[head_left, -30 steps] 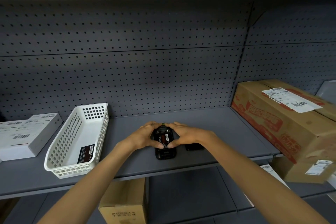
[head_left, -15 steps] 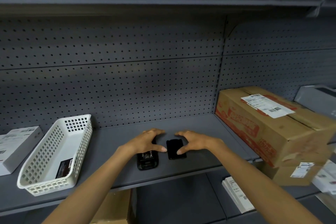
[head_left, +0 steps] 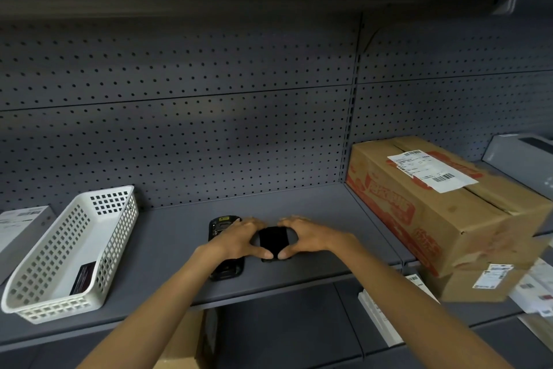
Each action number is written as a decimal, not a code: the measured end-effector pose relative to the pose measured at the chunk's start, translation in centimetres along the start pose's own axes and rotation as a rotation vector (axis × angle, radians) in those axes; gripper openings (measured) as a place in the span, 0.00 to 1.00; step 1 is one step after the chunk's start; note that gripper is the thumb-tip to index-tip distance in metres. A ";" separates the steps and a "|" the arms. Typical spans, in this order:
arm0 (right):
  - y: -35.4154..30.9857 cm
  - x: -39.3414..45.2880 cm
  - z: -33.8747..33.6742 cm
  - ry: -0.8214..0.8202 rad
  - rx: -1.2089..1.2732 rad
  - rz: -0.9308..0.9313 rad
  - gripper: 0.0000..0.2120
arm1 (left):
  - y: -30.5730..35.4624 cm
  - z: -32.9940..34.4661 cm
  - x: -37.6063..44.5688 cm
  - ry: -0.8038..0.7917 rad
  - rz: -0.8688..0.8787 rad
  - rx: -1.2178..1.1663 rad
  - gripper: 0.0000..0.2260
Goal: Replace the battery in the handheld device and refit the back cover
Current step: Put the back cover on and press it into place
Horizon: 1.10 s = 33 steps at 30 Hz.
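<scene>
The black handheld device lies on the grey shelf, partly hidden under my left hand. Just right of it a flat black back cover sits between both hands. My left hand and my right hand curve around the cover, thumbs nearly meeting at its near edge, fingertips at its sides. A dark battery with a label lies inside the white basket at the left.
A large cardboard box with a shipping label fills the shelf to the right. A white box stands at the far left. Pegboard forms the back wall. More boxes and papers sit on the lower shelf.
One second ago both hands were on the device. They have shifted right onto the back cover beside it and closed in around it. The device now lies mostly uncovered at the left.
</scene>
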State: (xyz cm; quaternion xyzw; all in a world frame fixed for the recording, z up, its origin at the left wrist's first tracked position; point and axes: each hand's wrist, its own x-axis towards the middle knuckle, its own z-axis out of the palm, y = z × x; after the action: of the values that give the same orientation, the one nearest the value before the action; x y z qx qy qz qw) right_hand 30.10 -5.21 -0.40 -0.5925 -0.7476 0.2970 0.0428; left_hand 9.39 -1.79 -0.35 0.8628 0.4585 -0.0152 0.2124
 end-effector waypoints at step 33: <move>-6.8 1.6 -0.1 0.272 0.249 -0.209 0.23 | -3.0 -2.7 -5.1 0.474 0.057 -0.431 0.20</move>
State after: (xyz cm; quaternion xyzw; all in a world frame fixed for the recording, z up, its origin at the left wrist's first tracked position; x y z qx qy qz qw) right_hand 23.83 -4.57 2.65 -0.5366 -0.7498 0.2982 0.2468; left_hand 3.58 -3.34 2.20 0.7898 0.4638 0.2898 0.2778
